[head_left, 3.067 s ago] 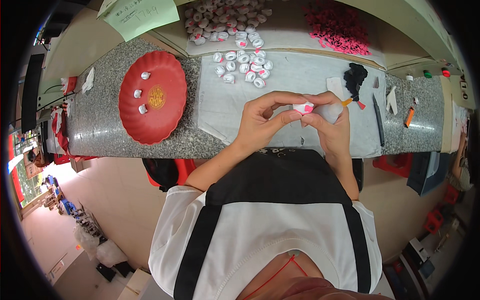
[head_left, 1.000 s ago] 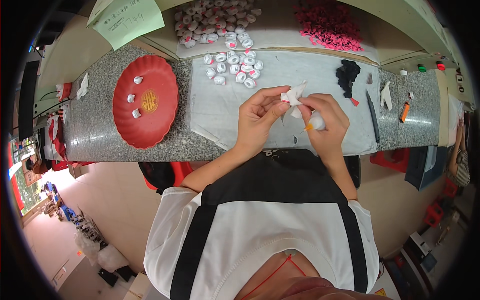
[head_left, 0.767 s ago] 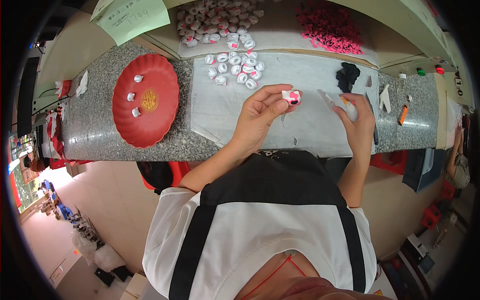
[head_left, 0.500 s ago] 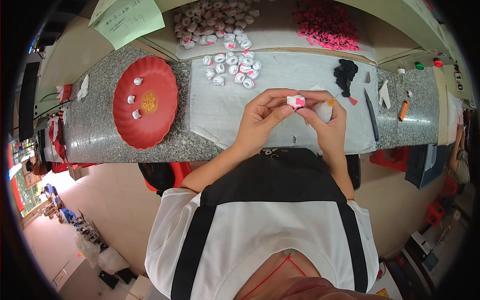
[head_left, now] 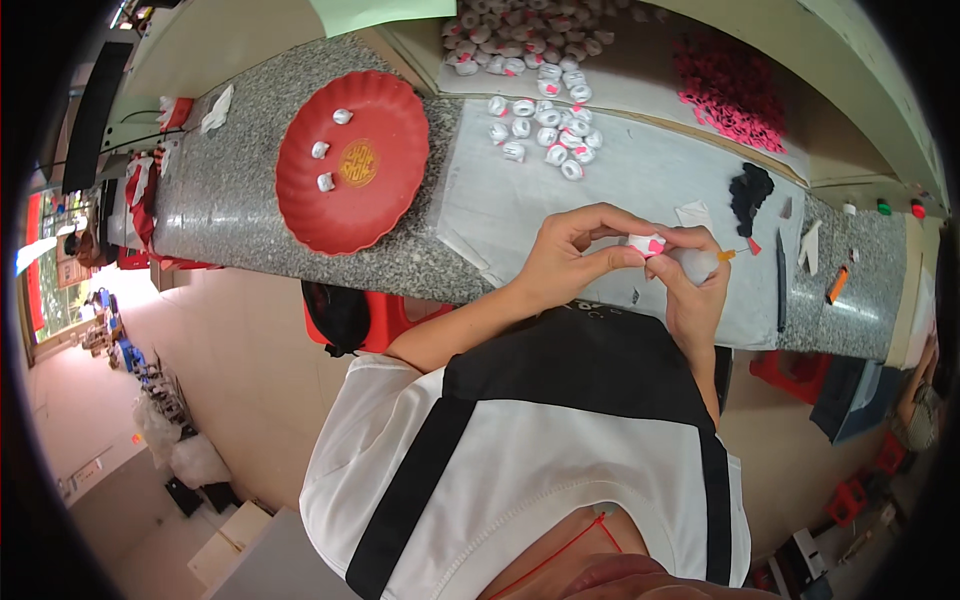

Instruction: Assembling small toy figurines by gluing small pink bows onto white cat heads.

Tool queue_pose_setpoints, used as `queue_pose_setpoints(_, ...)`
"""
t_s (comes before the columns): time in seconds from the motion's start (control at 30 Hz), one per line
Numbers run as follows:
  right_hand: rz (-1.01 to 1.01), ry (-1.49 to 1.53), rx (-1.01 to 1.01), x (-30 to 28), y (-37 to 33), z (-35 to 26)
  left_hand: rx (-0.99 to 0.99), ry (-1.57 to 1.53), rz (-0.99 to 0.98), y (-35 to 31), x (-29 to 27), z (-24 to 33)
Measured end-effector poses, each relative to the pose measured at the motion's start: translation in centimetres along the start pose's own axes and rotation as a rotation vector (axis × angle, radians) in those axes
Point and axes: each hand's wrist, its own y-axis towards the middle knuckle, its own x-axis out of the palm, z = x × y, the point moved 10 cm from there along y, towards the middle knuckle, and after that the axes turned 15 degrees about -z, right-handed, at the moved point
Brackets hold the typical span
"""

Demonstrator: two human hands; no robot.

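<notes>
Gluing looks under way at centre frame: left hand (head_left: 565,262) pinches a small white-and-pink piece (head_left: 645,244); right hand (head_left: 695,290) grips a glue bottle (head_left: 700,262); next, steady nozzle placement.

A small white rounded piece with a pink patch (head_left: 646,244) is being shown between the fingertips of the left hand (head_left: 566,262) and the right hand (head_left: 693,290); a translucent whitish bottle with an orange nozzle (head_left: 705,261) is being seen beside it; a glossy red scalloped round plate (head_left: 351,161) is being marked by a gold centre emblem and dotted with three white pieces; the speckled grey granite counter (head_left: 232,190) is being covered partly by a pale grey-white sheet (head_left: 640,175); a cluster of white-and-pink pieces (head_left: 545,130), a heap of bright pink bits (head_left: 728,92) and a black clump (head_left: 750,192) are being displayed on the bench; a white shirt with broad black bands (head_left: 540,450) is being worn.
</notes>
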Motion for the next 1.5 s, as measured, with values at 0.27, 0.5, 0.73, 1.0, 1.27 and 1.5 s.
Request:
queue_pose_setpoints(0.27,-0.043,-0.208,0.098,0.4,2.4,0.8,-0.045,1.217,0.583,-7.5,-11.9,9.8)
queue_pose_setpoints(0.5,0.061,-0.095,0.009,-4.6,0.1,0.8,-0.134,1.473,0.406,-2.0,-11.5,6.3)
queue_pose_setpoints(0.73,0.214,-0.092,-0.007,-6.7,-1.4,-0.7,-0.346,1.261,0.42,-1.8,-15.0,3.9)
queue_pose_setpoints(1.0,0.431,0.491,-0.396,-9.6,-2.7,-2.5,-0.063,0.018,0.176,1.6,-5.7,0.8)
queue_pose_setpoints(1.27,0.358,-0.349,-0.669,-4.6,-4.6,-10.0,-0.059,-0.198,0.02,2.4,0.4,-0.4)
queue_pose_setpoints(1.5,0.25,-0.525,-0.722,-1.4,-4.7,-10.6,-0.05,-0.138,0.046,2.3,0.7,-0.1)
